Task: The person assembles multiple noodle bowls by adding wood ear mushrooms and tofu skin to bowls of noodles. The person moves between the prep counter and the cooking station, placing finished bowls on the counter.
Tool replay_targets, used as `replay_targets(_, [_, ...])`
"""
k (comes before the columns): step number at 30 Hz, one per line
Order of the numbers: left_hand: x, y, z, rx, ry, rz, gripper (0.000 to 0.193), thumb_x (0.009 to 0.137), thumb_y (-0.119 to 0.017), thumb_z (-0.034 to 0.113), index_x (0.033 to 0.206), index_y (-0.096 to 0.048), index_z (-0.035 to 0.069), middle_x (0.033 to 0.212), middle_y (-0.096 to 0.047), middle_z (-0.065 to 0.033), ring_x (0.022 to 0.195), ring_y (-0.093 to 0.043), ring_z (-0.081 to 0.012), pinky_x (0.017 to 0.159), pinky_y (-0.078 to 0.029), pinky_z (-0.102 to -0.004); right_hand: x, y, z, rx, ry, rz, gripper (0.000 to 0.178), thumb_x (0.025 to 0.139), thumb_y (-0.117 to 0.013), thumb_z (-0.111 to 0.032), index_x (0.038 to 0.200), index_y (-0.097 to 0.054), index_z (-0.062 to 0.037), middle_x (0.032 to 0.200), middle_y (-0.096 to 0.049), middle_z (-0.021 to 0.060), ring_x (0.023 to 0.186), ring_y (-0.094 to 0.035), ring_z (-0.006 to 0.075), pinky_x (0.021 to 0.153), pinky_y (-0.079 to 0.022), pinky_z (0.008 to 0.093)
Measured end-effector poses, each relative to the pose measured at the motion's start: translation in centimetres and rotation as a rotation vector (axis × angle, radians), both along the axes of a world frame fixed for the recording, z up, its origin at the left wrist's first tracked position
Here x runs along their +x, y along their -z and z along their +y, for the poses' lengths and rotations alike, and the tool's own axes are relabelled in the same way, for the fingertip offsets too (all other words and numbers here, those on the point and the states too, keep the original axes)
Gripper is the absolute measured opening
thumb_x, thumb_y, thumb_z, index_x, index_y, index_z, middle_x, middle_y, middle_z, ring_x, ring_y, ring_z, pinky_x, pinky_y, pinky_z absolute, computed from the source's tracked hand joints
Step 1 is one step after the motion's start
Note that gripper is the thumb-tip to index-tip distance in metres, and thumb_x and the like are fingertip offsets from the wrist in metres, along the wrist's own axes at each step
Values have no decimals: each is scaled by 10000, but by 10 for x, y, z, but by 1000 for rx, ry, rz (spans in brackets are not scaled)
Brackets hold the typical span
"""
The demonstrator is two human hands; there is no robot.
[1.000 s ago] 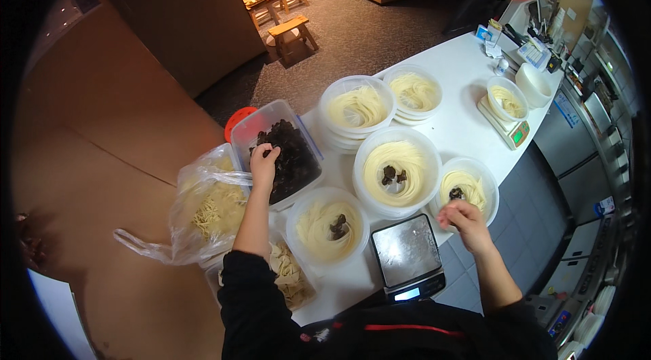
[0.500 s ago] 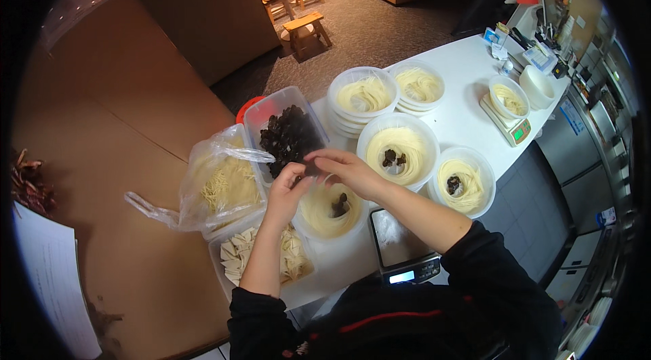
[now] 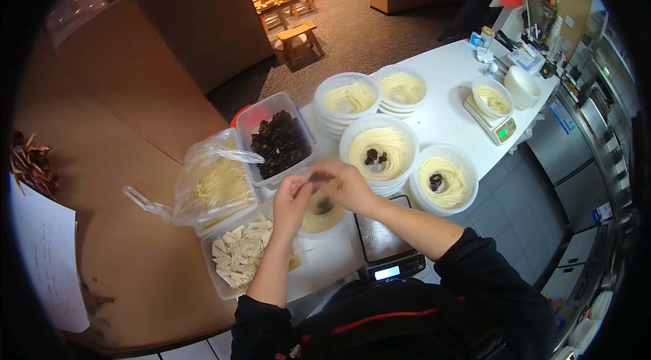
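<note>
My left hand [image 3: 292, 198] and my right hand [image 3: 346, 185] meet above a round clear tub of noodles [image 3: 321, 224]. Both have their fingers pinched together around a small dark piece of wood ear mushroom [image 3: 321, 176], partly hidden and blurred. Inside the tub below, more dark pieces lie on the pale noodles, half covered by my hands. Just beyond my fingers, a clear rectangular bin [image 3: 245, 118] holds a heap of wood ear mushroom [image 3: 279, 145]. To the right, a noodle tub [image 3: 344, 145] and another [image 3: 466, 198] each have dark pieces in the middle.
Stacked noodle tubs [image 3: 346, 99] stand behind. At left are a plastic bag of thin yellow strips [image 3: 218, 180] and a bin of pale cut pieces [image 3: 239, 251]. A black scale [image 3: 383, 231] sits near me. A smaller scale [image 3: 498, 130] carries a tub at far right.
My view has shifted slightly, so the counter things sit further left. My hands are still together over the near tub, with the fingers now closer together.
</note>
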State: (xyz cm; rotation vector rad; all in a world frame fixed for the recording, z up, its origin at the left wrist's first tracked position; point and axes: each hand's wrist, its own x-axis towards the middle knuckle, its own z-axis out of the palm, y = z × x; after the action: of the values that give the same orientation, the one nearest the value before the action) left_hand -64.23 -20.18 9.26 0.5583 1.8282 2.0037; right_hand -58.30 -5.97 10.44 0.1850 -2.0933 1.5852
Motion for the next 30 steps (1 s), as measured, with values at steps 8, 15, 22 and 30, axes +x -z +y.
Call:
replay_targets(8, [10,4,7,-313,63,304,117,842,-500,61,941,-528,5,792,-577,-51,623,-521,-87,546,-413,-214,11,0,13,386,103,123,92,684,-614,3,772,-622,-19,736,-593,97,663,-591,207,593,-471,282])
replay_targets(15, [29,-6,14,-243,-63,425,110,851,-492,84,912,-543,8,786,-558,-55,617,-502,-81,547,-413,-221,-1,17,27,-399,46,-234,88,727,-596,-7,811,-610,-33,728,-593,59,662,-579,158,599,-465,268])
replay_targets(22, [15,-21,18,0,-123,241,107,848,-456,67,873,-535,-1,854,-529,-50,740,-498,-108,681,-408,-226,-2,28,28,-1230,-335,-615,139,847,-459,-142,895,-556,-56,863,-563,39,789,-543,155,672,-448,274])
replay_targets(30, [13,-7,32,-151,97,606,235,848,-435,102,1054,-513,20,1158,-480,-105,1078,-439,-202,928,-322,-300,-17,36,18,-1464,-472,-551,305,905,-372,-285,963,-530,-30,933,-563,84,905,-546,217,810,-457,343])
